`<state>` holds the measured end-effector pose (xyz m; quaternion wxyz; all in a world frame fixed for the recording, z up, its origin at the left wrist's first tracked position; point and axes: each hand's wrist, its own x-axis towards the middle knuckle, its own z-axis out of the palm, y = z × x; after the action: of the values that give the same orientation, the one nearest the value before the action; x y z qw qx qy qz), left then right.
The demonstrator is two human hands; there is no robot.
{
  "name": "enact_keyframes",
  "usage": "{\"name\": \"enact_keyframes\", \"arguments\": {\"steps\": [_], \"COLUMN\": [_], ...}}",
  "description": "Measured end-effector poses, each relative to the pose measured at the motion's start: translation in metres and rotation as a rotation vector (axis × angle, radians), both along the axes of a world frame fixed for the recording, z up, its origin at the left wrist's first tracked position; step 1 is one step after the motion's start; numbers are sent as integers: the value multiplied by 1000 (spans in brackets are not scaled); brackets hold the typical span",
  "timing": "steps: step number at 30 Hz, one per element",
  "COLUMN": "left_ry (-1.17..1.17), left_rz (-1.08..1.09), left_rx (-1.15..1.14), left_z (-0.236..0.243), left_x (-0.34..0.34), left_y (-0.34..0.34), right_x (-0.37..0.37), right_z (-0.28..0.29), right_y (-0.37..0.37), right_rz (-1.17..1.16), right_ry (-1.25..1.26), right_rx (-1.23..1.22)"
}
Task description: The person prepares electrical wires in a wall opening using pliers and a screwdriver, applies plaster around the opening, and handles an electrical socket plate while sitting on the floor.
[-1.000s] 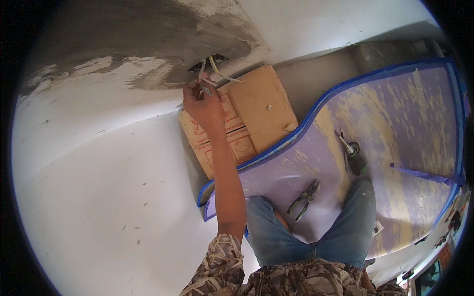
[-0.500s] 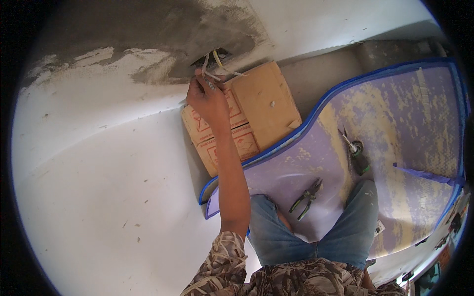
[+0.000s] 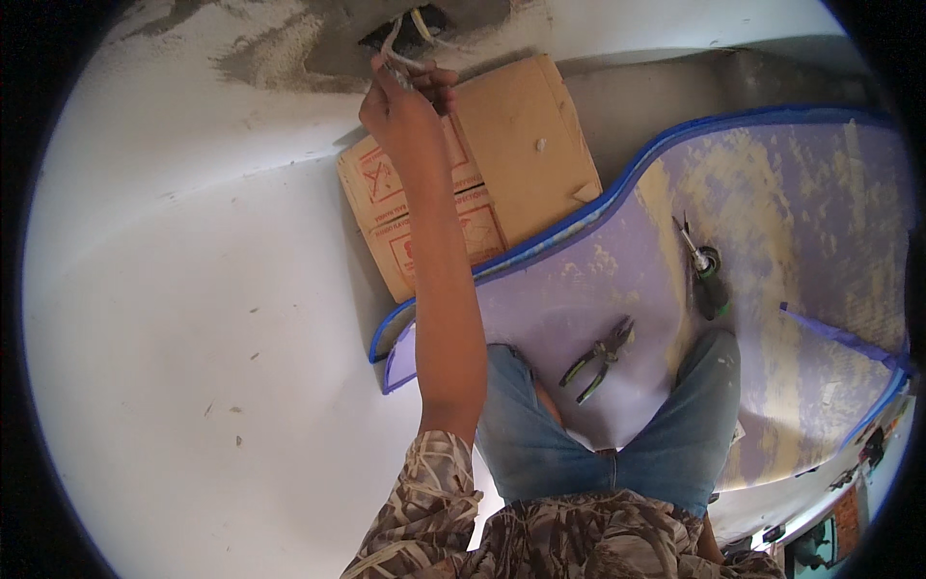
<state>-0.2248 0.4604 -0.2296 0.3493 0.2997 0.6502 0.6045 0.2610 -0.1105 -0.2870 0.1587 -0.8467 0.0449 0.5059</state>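
Note:
My left hand [image 3: 407, 104] is raised just below a rough opening [image 3: 376, 39] in the patched wall, its fingers closed round the white wires [image 3: 394, 37] hanging out of it. A paler yellowish wire [image 3: 422, 27] comes out beside them. Behind my hand and forearm lies a flattened cardboard piece [image 3: 521, 154]. Between my knees, green-and-black pliers [image 3: 598, 362] rest on a scuffed purple board with blue edging [image 3: 772, 222], and a screwdriver [image 3: 709, 285] lies to their right. My right hand is out of view; only a bit of that arm shows at the lower edge.
A smooth white curved surface [image 3: 193, 367] fills the left side. A dusty grey recess [image 3: 656, 96] runs behind the cardboard. A purple strip [image 3: 830, 343] lies on the board at the right. My jeans-clad legs [image 3: 690, 415] rest against the board. Small cluttered objects show at the lower right rim.
The view has tilted so that the wall opening, cardboard and tools appear higher in the picture. My left hand stays at the wires, its fingers shifted slightly around them.

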Motion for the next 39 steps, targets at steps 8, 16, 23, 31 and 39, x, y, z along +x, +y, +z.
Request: {"name": "enact_keyframes", "arguments": {"steps": [8, 16, 23, 31, 39], "left_ry": [-162, -780, 219, -115, -502], "left_rz": [11, -139, -271, -858, -802], "left_rx": [25, 63, -347, -387, -94], "left_z": [4, -11, -25, 17, 67], "left_x": [-5, -17, 61, 219, 263], "left_y": [2, -54, -272, -524, -590], "right_x": [17, 41, 2, -69, -44], "right_z": [14, 13, 57, 97, 138], "right_y": [-36, -56, 81, 44, -18], "right_rz": [-33, -28, 107, 947, 1000], "right_ry": [10, 8, -179, 87, 252], "right_rx": [-48, 28, 344, 1053, 1245]}}
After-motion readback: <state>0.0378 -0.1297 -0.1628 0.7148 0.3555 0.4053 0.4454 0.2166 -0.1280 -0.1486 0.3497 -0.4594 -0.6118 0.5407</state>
